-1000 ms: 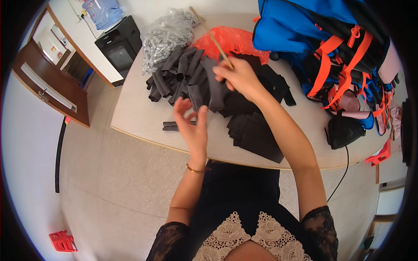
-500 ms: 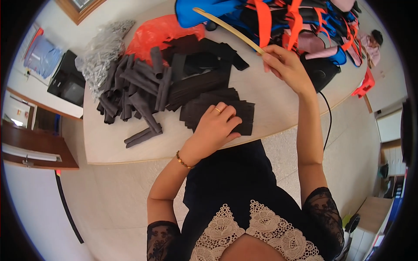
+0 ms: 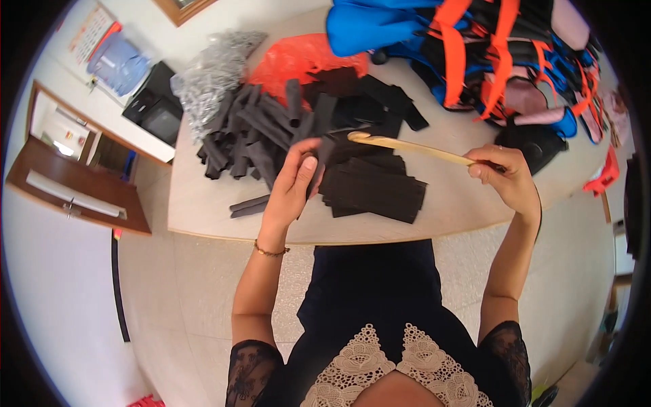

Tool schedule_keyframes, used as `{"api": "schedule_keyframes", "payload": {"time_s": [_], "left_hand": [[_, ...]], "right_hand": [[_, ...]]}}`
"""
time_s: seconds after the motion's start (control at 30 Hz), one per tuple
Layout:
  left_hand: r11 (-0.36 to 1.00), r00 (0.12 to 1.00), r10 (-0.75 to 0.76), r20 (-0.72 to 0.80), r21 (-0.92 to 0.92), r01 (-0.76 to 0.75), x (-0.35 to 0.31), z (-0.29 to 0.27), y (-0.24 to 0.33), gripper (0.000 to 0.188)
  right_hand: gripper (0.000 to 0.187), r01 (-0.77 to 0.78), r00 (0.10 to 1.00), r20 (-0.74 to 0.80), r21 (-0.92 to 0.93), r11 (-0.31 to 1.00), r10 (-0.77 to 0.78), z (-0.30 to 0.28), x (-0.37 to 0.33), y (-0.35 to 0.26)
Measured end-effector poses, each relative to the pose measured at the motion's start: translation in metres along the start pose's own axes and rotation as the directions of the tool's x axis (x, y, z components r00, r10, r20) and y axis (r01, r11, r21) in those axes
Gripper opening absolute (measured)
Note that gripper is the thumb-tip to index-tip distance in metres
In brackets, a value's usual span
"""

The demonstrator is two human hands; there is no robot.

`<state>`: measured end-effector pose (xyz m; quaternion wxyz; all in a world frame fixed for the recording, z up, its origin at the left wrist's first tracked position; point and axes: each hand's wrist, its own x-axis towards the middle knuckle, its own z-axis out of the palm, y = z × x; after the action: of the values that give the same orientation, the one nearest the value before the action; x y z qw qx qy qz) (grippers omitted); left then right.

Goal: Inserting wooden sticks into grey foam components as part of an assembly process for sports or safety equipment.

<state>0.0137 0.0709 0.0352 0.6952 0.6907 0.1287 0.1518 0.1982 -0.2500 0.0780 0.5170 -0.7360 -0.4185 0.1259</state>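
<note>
In my right hand (image 3: 507,178) is a pale wooden stick (image 3: 415,146) with a hooked, notched tip, gripped by its right end. The stick points left. My left hand (image 3: 293,184) is raised over the table and closed on a dark fabric piece (image 3: 325,153), pinched between thumb and fingers. The stick's tip is close to the fabric's upper part; whether they touch I cannot tell. Below and between the hands lies a stack of flat black fabric pieces (image 3: 377,190). To the left is a heap of dark grey fabric tubes (image 3: 254,125), partly hidden by my left hand.
A clear crinkled plastic bag (image 3: 215,74) and a red plastic bag (image 3: 285,57) lie behind the tubes. Blue, black and orange strapped goods (image 3: 468,54) are piled at the far right of the table (image 3: 203,214). A red stool (image 3: 602,173) stands beyond its right edge.
My left hand has lifted off the stack with a fabric piece in it. My right hand has lowered the stick, bringing its tip toward the left hand. The view has shifted.
</note>
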Motion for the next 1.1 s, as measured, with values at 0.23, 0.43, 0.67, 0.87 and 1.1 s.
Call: {"api": "schedule_keyframes", "payload": {"time_s": [0.23,0.43,0.67,0.87,1.1], "left_hand": [[0.996,1.0,0.008,-0.006,-0.085,-0.009,-0.005,-0.025,-0.013,0.022],[0.934,0.962,0.272,0.018,0.235,-0.269,-0.003,-0.051,-0.014,0.017],[0.968,0.974,0.205,0.1,0.13,-0.217,-0.003,-0.066,-0.019,0.018],[0.947,0.967,0.164,0.193,0.244,-0.209,-0.003,-0.058,-0.005,0.019],[0.493,0.733,0.302,0.609,0.558,-0.667,-0.009,0.007,0.045,0.026]], "right_hand": [[0.019,0.042,0.999,0.005,-0.118,0.992,-0.042,0.027,0.027,-0.001],[0.017,0.145,0.989,0.047,-0.21,0.967,-0.138,0.028,0.034,-0.013],[0.015,0.251,0.968,0.105,-0.324,0.912,-0.229,0.038,0.04,-0.026],[0.015,0.347,0.937,0.21,-0.439,0.829,-0.281,0.049,0.045,-0.029],[0.042,0.478,0.868,0.278,-0.244,0.844,-0.411,0.14,0.056,-0.028]]}}
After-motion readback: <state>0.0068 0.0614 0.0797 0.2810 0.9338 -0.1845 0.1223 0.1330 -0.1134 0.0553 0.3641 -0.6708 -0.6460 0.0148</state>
